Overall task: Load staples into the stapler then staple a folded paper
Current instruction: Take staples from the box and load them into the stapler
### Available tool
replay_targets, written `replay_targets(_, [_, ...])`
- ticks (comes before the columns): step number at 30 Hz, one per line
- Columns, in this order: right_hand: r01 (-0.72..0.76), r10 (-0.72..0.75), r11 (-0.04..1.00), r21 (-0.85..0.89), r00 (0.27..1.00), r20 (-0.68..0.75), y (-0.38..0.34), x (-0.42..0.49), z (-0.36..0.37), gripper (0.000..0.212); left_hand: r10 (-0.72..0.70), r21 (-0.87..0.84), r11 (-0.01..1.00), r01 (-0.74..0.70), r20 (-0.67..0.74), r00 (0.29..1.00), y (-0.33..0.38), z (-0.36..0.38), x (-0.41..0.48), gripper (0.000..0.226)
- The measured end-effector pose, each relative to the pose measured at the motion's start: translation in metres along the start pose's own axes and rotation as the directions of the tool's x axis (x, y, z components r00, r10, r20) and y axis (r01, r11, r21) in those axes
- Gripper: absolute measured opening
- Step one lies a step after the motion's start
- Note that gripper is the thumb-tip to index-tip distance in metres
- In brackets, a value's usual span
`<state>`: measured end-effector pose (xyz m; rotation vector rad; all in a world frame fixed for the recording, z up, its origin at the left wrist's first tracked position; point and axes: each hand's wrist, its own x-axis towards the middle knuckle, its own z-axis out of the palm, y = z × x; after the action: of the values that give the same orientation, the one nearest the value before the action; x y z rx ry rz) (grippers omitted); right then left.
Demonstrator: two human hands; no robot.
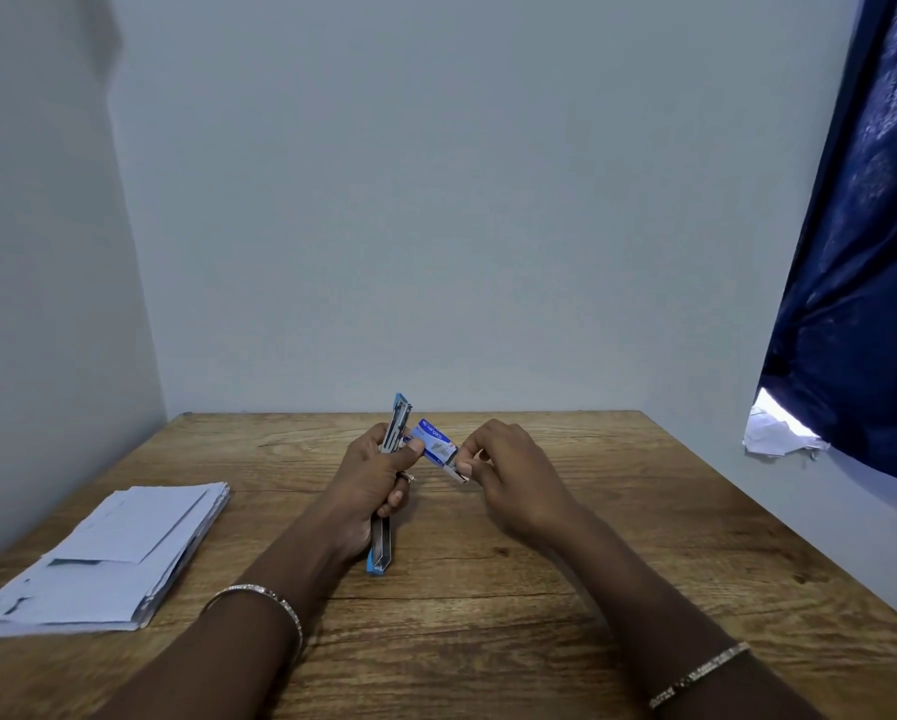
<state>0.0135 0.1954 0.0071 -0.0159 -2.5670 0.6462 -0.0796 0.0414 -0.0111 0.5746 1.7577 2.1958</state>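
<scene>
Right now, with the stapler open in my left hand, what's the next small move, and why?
Probably draw a staple strip out with the right hand: it pinches the staple box at its protruding end, and the left hand grips the stapler, which is opened out, seemingly ready for loading.

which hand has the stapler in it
The left hand: its fingers curl round the blue stapler. The right hand only pinches the end of the small staple box.
</scene>
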Motion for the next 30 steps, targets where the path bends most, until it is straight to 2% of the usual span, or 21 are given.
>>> replay_targets(3, [0.002,-0.002,1.0,-0.002,1.0,0.011,0.001,0.001,-0.002,0.011,-0.025,0.002,1.0,0.025,0.001,1.0,0.0,-0.001,0.0,0.005])
replay_targets(10, [-0.05,0.075,0.954,0.295,0.995,-0.072,0.0,0.002,-0.004,0.016,-0.103,-0.058,0.993,0.103,0.003,0.995,0.002,-0.001,0.0,0.005])
replay_targets(16, [-0.065,0.173,0.881,0.468,0.966,-0.193,0.0,0.006,-0.011,0.015,-0.152,-0.117,0.981,0.154,0.028,0.988,0.001,-0.002,0.001,0.01])
replay_targets(19, [-0.095,0.229,0.837,0.539,0.955,-0.187,0.001,0.007,-0.013,0.014,-0.17,-0.137,0.975,0.174,0.039,0.985,-0.001,-0.003,0.003,0.011])
replay_targets(26, [-0.137,0.226,0.812,0.568,0.97,-0.089,0.001,0.008,-0.017,0.006,-0.177,-0.185,0.966,0.179,0.031,0.984,-0.001,-0.003,0.004,0.01])
replay_targets(30, [-0.129,0.24,0.802,0.584,0.964,-0.116,0.001,0.006,-0.019,0.005,-0.159,-0.191,0.968,0.161,0.026,0.987,0.0,-0.002,0.003,0.007])
